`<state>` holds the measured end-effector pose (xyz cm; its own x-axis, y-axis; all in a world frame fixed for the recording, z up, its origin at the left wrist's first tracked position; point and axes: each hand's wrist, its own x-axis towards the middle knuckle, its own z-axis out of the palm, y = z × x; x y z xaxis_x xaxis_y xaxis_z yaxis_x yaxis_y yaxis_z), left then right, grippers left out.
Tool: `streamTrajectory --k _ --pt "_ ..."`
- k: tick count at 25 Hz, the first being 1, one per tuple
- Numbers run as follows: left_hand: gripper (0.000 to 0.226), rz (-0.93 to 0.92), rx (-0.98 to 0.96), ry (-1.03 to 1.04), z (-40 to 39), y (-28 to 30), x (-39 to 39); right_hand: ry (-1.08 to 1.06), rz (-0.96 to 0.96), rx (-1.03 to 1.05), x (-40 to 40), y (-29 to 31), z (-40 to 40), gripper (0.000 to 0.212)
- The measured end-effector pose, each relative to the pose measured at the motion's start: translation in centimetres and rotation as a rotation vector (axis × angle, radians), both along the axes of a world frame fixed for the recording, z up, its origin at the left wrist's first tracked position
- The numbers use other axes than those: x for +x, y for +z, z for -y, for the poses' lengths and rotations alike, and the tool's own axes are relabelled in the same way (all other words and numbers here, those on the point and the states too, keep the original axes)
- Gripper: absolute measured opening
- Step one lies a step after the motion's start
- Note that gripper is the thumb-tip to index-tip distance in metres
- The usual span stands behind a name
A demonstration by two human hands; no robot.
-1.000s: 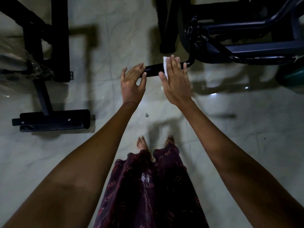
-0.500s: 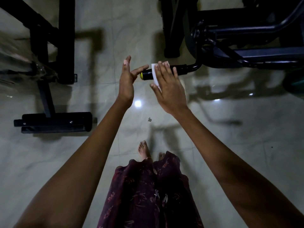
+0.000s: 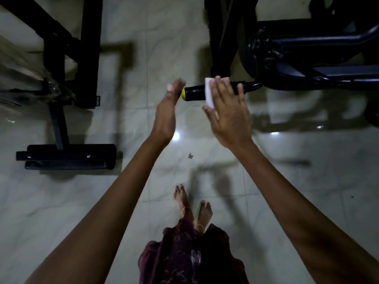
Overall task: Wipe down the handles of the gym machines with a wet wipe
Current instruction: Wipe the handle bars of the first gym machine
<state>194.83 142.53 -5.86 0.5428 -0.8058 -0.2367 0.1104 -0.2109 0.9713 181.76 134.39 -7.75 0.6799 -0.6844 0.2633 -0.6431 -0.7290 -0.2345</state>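
A black handle [image 3: 194, 93] with a yellow end cap [image 3: 183, 93] sticks out leftward from the dark gym machine [image 3: 307, 58]. A white wet wipe [image 3: 209, 93] lies folded over the handle's middle. My right hand [image 3: 227, 111] presses the wipe onto the handle with straight fingers laid across the bar and the thumb spread out below. My left hand [image 3: 167, 111] stands edge-on with straight fingers just left of the yellow cap; its blurred fingertips are at the cap, and contact cannot be told.
A black bench frame [image 3: 67, 58] with a floor foot [image 3: 65, 156] stands on the left. The pale tiled floor [image 3: 143, 48] lies open between the two machines. A small scrap [image 3: 190, 155] lies on the floor. My bare feet [image 3: 192, 206] are below the hands.
My left hand let go of the handle's end and turned edge-on, uncovering the yellow cap. My right hand slid the wipe toward the cap, then back a little toward the machine.
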Motion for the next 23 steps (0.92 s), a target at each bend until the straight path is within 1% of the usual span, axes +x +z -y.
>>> streamTrajectory --k 2,3,4,6,7,8,11,12,15,17,18,21,23 --pt "0.054 0.364 0.068 -0.139 -1.1 -0.8 -0.6 -0.073 0.003 0.02 0.5 0.3 1.1 0.054" --pt "0.055 0.51 0.094 -0.181 -1.4 -1.2 -0.6 -0.035 0.006 0.021 1.2 0.4 1.1 0.05" --pt "0.058 0.615 0.127 -0.208 -1.5 -1.4 -0.5 0.043 0.015 0.006 1.7 0.3 0.9 0.045" --pt "0.065 0.75 0.174 -0.22 -1.5 -1.6 -0.2 0.194 0.043 -0.066 1.5 -0.2 0.9 0.04" --pt "0.067 0.779 0.18 -0.213 -1.5 -1.6 -0.2 0.215 0.047 -0.1 0.8 -0.4 1.3 0.04" --pt "0.067 0.784 0.176 -0.201 -1.5 -1.6 -0.4 0.194 0.047 -0.12 -0.1 -0.4 1.6 0.04" --pt "0.067 0.745 0.154 -0.148 -1.5 -1.9 -0.9 0.032 0.031 -0.065 -0.4 0.1 2.3 0.043" --pt "0.066 0.733 0.149 -0.13 -1.4 -1.9 -1.0 0.019 0.018 -0.047 0.4 0.1 2.1 0.044" --pt "0.066 0.704 0.159 -0.08 -1.1 -1.7 -1.2 0.172 0.023 -0.091 1.8 -0.3 1.1 0.042" --pt "0.067 0.716 0.164 -0.059 -1.0 -1.5 -1.4 0.195 0.039 -0.119 0.3 -0.8 1.4 0.05" --pt "0.067 0.727 0.163 -0.052 -0.9 -1.5 -1.5 0.151 0.046 -0.122 -0.8 -0.8 1.8 0.051" --pt "0.066 0.726 0.136 -0.024 -0.8 -1.4 -1.6 -0.03 0.046 -0.087 -2.0 -0.2 2.8 0.044" --pt "0.064 0.715 0.115 0.002 -0.7 -1.5 -1.8 -0.063 0.05 -0.014 -0.6 0.2 2.1 0.049"
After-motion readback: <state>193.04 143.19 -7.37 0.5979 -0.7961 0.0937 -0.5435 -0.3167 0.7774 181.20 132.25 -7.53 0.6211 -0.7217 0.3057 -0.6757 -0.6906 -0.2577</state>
